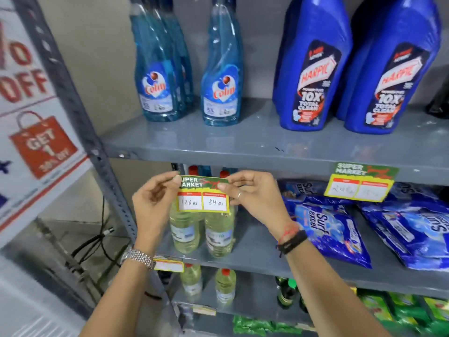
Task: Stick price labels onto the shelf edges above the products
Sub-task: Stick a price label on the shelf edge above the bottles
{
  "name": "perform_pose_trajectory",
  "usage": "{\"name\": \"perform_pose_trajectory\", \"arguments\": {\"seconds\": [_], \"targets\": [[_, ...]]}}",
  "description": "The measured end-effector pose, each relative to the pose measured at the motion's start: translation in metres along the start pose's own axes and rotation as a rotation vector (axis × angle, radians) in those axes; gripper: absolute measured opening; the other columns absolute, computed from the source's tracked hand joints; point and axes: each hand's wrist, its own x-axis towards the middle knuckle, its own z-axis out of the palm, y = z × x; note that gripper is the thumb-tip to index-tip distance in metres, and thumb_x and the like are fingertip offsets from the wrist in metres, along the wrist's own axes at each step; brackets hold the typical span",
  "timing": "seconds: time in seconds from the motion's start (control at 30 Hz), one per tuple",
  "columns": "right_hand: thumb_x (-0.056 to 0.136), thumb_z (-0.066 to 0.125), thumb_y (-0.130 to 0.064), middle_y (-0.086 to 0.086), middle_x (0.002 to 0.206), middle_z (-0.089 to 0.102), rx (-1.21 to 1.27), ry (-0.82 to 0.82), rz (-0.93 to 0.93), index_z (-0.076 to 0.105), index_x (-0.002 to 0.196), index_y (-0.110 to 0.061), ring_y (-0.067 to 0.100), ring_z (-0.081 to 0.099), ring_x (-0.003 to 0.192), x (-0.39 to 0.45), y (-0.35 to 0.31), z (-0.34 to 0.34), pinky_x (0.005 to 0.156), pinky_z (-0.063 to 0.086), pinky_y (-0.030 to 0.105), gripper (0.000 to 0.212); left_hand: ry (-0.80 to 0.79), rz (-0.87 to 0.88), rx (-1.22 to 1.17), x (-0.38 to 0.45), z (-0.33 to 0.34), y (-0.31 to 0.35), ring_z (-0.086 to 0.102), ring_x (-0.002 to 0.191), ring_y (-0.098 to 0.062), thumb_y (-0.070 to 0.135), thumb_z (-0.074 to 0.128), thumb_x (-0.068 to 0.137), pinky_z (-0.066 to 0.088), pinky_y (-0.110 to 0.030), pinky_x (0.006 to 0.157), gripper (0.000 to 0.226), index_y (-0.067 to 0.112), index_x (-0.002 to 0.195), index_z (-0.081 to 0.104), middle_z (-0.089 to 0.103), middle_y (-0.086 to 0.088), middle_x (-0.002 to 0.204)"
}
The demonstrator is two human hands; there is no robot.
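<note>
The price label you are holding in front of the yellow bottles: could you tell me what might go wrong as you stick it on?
1. The price label is pinched only at its top corners by the left hand and right hand, so it may go onto the shelf edge crooked.
2. Hanging low, it may hide the yellow bottles, as the neighbouring label overlaps the Surf Excel packs.

The shelf (243, 144) is grey painted metal, smooth with a dull sheen. The price label (203, 194) looks like glossy printed paper. The spray bottles (222, 69) are clear, shiny plastic; the blue bottles (311, 69) opaque glossy plastic. The detergent packs (328, 229) are crinkled shiny film. The watch (139, 257) is polished metal.
</note>
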Motion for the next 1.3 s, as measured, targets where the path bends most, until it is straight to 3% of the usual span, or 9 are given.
{"name": "perform_pose_trajectory", "arguments": {"seconds": [0.13, 0.33, 0.53, 0.63, 0.77, 0.9, 1.03, 1.1, 1.3], "targets": [[0.071, 0.078, -0.021, -0.010, 0.062, 0.060, -0.136, 0.073, -0.131, 0.067, 0.071, -0.023, 0.014, 0.063, 0.065, 0.019, -0.025, 0.026, 0.069, 0.060, 0.034, 0.011, 0.064, 0.049, 0.001, 0.030, -0.017, 0.014, 0.064, 0.070, 0.005, 0.006, 0.067, 0.082, 0.052, -0.011, 0.068, 0.015, 0.020, 0.085, 0.069, 0.073, 0.022, 0.072], [0.073, 0.074, -0.021, -0.008, 0.058, 0.062, -0.306, 0.148, -0.225, 0.067, 0.073, -0.021, -0.001, 0.056, 0.048, 0.032, -0.036, 0.043, 0.054, 0.048, 0.010, 0.008, 0.090, 0.075, 0.038, 0.051, -0.020, 0.022, 0.065, 0.068, 0.006, 0.011, 0.069, 0.082, 0.050, -0.009, 0.065, 0.009, 0.019, 0.086, 0.070, 0.072, 0.023, 0.069], [0.073, 0.074, -0.023, -0.013, 0.056, 0.062, -0.359, 0.195, -0.229, 0.068, 0.072, -0.021, -0.002, 0.057, 0.047, 0.034, -0.033, 0.045, 0.060, 0.055, 0.018, 0.007, 0.102, 0.095, 0.095, 0.052, -0.021, 0.025, 0.066, 0.069, 0.003, 0.018, 0.073, 0.078, 0.051, -0.012, 0.066, 0.007, 0.024, 0.083, 0.072, 0.072, 0.019, 0.069], [0.075, 0.072, -0.024, -0.011, 0.055, 0.061, -0.412, 0.225, -0.253, 0.067, 0.073, -0.020, 0.001, 0.056, 0.048, 0.032, -0.033, 0.048, 0.058, 0.051, 0.018, 0.007, 0.149, 0.123, 0.171, 0.053, -0.020, 0.028, 0.064, 0.068, -0.001, 0.025, 0.077, 0.075, 0.050, -0.014, 0.066, 0.010, 0.020, 0.082, 0.073, 0.072, 0.011, 0.074], [0.081, 0.065, -0.031, -0.008, 0.058, 0.058, -0.636, 0.260, -0.320, 0.061, 0.080, -0.018, 0.019, 0.064, 0.065, 0.025, -0.039, 0.053, 0.062, 0.052, 0.030, 0.013, 0.172, 0.148, 0.290, 0.053, -0.022, 0.032, 0.062, 0.069, -0.001, 0.037, 0.078, 0.072, 0.049, -0.018, 0.067, 0.016, 0.023, 0.077, 0.072, 0.070, 0.012, 0.074], [0.078, 0.064, -0.043, -0.001, 0.080, 0.062, -0.908, 0.378, -0.480, 0.051, 0.087, -0.019, 0.024, 0.057, 0.081, 0.023, -0.041, 0.053, 0.065, 0.046, 0.036, 0.029, 0.210, 0.307, 0.555, 0.052, -0.026, 0.034, 0.056, 0.098, -0.011, 0.048, 0.073, 0.072, 0.035, -0.015, 0.088, 0.020, 0.034, 0.084, 0.066, 0.065, 0.013, 0.096], [0.075, 0.053, -0.066, 0.001, 0.093, 0.063, -1.039, 0.408, -0.525, 0.058, 0.096, -0.017, 0.025, 0.055, 0.090, 0.039, -0.044, 0.063, 0.078, 0.044, 0.040, 0.053, 0.007, 0.379, 0.646, 0.061, -0.022, 0.034, 0.046, 0.125, -0.002, 0.048, 0.067, 0.078, 0.017, -0.036, 0.115, 0.014, 0.042, 0.090, 0.067, 0.062, 0.025, 0.111], [0.078, 0.049, -0.066, 0.003, 0.098, 0.066, -1.031, 0.315, -0.474, 0.060, 0.101, -0.015, 0.026, 0.057, 0.095, 0.046, -0.043, 0.066, 0.083, 0.042, 0.040, 0.057, -0.047, 0.387, 0.649, 0.066, -0.021, 0.032, 0.053, 0.118, -0.004, 0.049, 0.064, 0.080, 0.018, -0.040, 0.116, 0.016, 0.039, 0.090, 0.070, 0.064, 0.025, 0.104], [0.086, 0.055, -0.044, 0.001, 0.108, 0.069, -0.935, 0.220, -0.445, 0.063, 0.110, -0.020, 0.024, 0.057, 0.104, 0.048, -0.043, 0.057, 0.090, 0.040, 0.037, 0.035, -0.110, 0.398, 0.634, 0.075, -0.027, 0.032, 0.061, 0.104, -0.006, 0.047, 0.062, 0.083, 0.035, -0.040, 0.101, 0.017, 0.036, 0.091, 0.072, 0.069, 0.021, 0.100]]}}
